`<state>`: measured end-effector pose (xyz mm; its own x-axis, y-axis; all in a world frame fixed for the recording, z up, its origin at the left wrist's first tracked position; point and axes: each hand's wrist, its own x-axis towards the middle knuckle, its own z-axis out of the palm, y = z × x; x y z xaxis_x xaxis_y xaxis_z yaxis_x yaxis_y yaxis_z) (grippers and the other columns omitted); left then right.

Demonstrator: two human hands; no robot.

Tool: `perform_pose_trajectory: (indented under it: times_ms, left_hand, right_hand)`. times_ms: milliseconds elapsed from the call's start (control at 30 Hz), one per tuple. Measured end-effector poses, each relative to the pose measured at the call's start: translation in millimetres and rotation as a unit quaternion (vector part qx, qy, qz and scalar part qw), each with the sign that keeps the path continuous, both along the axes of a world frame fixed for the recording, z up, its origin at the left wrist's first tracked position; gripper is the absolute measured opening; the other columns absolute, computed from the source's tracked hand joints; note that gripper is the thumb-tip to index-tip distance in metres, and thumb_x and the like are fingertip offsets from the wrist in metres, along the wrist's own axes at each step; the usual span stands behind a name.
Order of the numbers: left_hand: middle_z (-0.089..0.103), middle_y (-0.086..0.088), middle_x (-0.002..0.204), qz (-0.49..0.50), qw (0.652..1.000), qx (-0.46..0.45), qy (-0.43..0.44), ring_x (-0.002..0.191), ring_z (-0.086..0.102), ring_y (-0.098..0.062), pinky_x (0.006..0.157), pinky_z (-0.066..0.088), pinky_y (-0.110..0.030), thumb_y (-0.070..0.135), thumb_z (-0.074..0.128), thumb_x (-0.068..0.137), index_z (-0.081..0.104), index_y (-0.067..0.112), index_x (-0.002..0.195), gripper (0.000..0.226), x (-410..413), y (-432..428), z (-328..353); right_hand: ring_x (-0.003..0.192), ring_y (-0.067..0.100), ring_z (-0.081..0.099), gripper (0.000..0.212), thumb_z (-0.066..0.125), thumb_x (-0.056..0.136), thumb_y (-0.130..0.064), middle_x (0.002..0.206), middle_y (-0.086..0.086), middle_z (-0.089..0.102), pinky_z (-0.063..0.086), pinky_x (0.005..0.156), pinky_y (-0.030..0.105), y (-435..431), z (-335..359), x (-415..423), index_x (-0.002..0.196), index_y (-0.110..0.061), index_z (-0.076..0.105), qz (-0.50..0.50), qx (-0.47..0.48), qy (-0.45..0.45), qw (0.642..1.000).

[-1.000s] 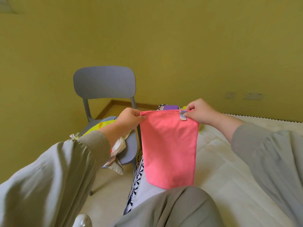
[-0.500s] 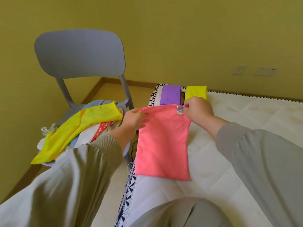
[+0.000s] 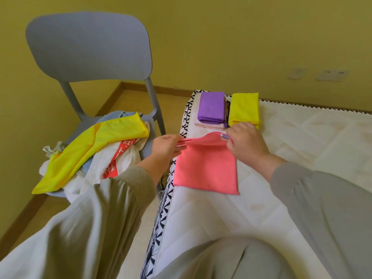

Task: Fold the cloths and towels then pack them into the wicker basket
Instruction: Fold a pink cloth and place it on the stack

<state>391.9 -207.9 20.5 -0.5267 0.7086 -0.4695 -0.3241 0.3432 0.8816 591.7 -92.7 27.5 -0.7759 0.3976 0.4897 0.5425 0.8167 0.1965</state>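
Note:
A pink cloth (image 3: 205,170) lies mostly flat on the white mattress (image 3: 291,150) near its left edge. My left hand (image 3: 166,147) pinches its far left corner and my right hand (image 3: 244,141) pinches its far right corner by a small label; that far edge is lifted slightly. Behind it sit a folded purple cloth (image 3: 211,106) on a pale folded one, and a folded yellow cloth (image 3: 244,108). No wicker basket is in view.
A grey chair (image 3: 88,49) stands left of the mattress, its seat piled with unfolded cloths: a yellow one (image 3: 84,152), a white one with red print (image 3: 118,162) and a light blue one. Yellow walls close behind. My knee (image 3: 221,258) is at the bottom.
The pink cloth, held hanging in the air a second ago, has come down onto the mattress. Both hands kept hold of its top corners and moved down and forward.

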Motion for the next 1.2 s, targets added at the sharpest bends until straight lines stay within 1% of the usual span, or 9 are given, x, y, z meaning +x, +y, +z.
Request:
perform_pose_trajectory:
  times_ms: [100, 200, 300, 500, 700, 933, 1100, 1167, 1200]
  left_hand:
    - [0.064, -0.016, 0.083, 0.0, 1.0, -0.01, 0.003, 0.066, 0.066, -0.021, 0.051, 0.054, -0.022, -0.002, 0.054, 0.09, 0.065, 0.009, 0.081, 0.018, 5.2, -19.2, -12.0]
    - [0.062, -0.014, 0.078, -0.015, 0.999, -0.035, 0.027, 0.065, 0.062, -0.019, 0.046, 0.052, -0.018, -0.009, 0.05, 0.088, 0.064, 0.01, 0.08, 0.025, 10.2, -35.3, -23.9]
    - [0.064, -0.013, 0.083, -0.039, 0.996, -0.065, 0.051, 0.066, 0.065, -0.018, 0.048, 0.053, -0.019, -0.006, 0.053, 0.088, 0.065, 0.013, 0.08, 0.024, 12.2, -46.4, -35.5]
    - [0.06, -0.008, 0.078, -0.079, 0.985, -0.098, 0.118, 0.053, 0.061, -0.015, 0.045, 0.051, -0.018, -0.007, 0.054, 0.087, 0.064, 0.011, 0.08, 0.022, 19.1, -60.0, -53.3]
    - [0.062, -0.007, 0.074, -0.117, 0.969, -0.115, 0.186, 0.052, 0.061, -0.014, 0.057, 0.054, -0.028, -0.001, 0.055, 0.088, 0.063, 0.014, 0.082, 0.018, 18.4, -63.6, -60.2]
    - [0.058, -0.006, 0.07, -0.129, 0.964, -0.082, 0.217, 0.054, 0.058, -0.019, 0.062, 0.053, -0.032, -0.002, 0.056, 0.088, 0.065, 0.012, 0.083, 0.018, 12.2, -62.1, -60.8]
    - [0.058, 0.007, 0.066, -0.23, 0.896, -0.136, 0.353, 0.065, 0.055, -0.016, 0.066, 0.048, -0.027, 0.005, 0.056, 0.085, 0.072, 0.019, 0.089, 0.022, 15.2, -65.3, -66.8]
    - [0.061, 0.004, 0.081, -0.252, 0.844, -0.161, 0.445, 0.076, 0.055, -0.02, 0.063, 0.045, -0.028, 0.016, 0.057, 0.084, 0.068, 0.022, 0.081, 0.013, 18.4, -63.9, -64.3]
    - [0.06, 0.0, 0.089, -0.248, 0.829, -0.168, 0.473, 0.079, 0.055, -0.022, 0.061, 0.043, -0.028, 0.02, 0.056, 0.084, 0.064, 0.02, 0.078, 0.01, 19.8, -62.5, -64.3]
  right_hand:
    - [0.059, 0.03, 0.051, 0.009, 0.046, 0.068, -0.013, 0.062, 0.01, 0.048, 0.03, 0.061, 0.038, -14.7, -26.5, 14.4, 0.066, -0.01, 0.054, 0.052, 0.026, -0.015, 0.998]
    - [0.059, 0.028, 0.049, 0.006, 0.047, 0.068, -0.011, 0.062, 0.009, 0.048, 0.03, 0.062, 0.037, -31.7, -49.0, 23.9, 0.066, -0.012, 0.053, 0.106, 0.031, -0.035, 0.993]
    - [0.057, 0.027, 0.048, 0.008, 0.045, 0.066, -0.008, 0.061, 0.008, 0.046, 0.036, 0.06, 0.038, -44.1, -62.4, 29.7, 0.064, -0.012, 0.052, 0.12, 0.014, -0.065, 0.991]
    - [0.052, 0.025, 0.045, 0.015, 0.041, 0.067, -0.005, 0.057, 0.005, 0.046, 0.025, 0.059, 0.035, -61.6, -75.8, 33.3, 0.061, -0.013, 0.052, 0.118, -0.01, -0.118, 0.986]
    - [0.052, 0.024, 0.045, 0.018, 0.041, 0.069, -0.002, 0.057, 0.004, 0.046, 0.026, 0.061, 0.034, -64.3, -82.9, 39.1, 0.062, -0.013, 0.053, 0.12, 0.0, -0.125, 0.985]
    - [0.054, 0.024, 0.043, 0.02, 0.062, 0.063, 0.005, 0.059, 0.005, 0.045, 0.027, 0.062, 0.033, -64.5, -78.3, 39.2, 0.063, -0.012, 0.053, 0.145, 0.005, -0.1, 0.984]
    - [0.053, 0.023, 0.051, 0.022, 0.074, 0.053, -0.003, 0.058, 0.001, 0.051, 0.041, 0.054, 0.028, -70.9, -95.4, 43.4, 0.064, -0.014, 0.058, 0.108, -0.079, -0.154, 0.979]
    - [0.054, 0.024, 0.054, 0.011, 0.06, 0.069, -0.022, 0.058, 0.001, 0.052, 0.043, 0.054, 0.027, -72.7, -94.0, 44.6, 0.062, -0.014, 0.056, 0.116, -0.126, -0.134, 0.976]
    - [0.055, 0.025, 0.054, 0.022, 0.051, 0.074, -0.029, 0.058, 0.002, 0.052, 0.043, 0.053, 0.027, -72.9, -91.5, 44.3, 0.06, -0.014, 0.056, 0.114, -0.143, -0.106, 0.977]
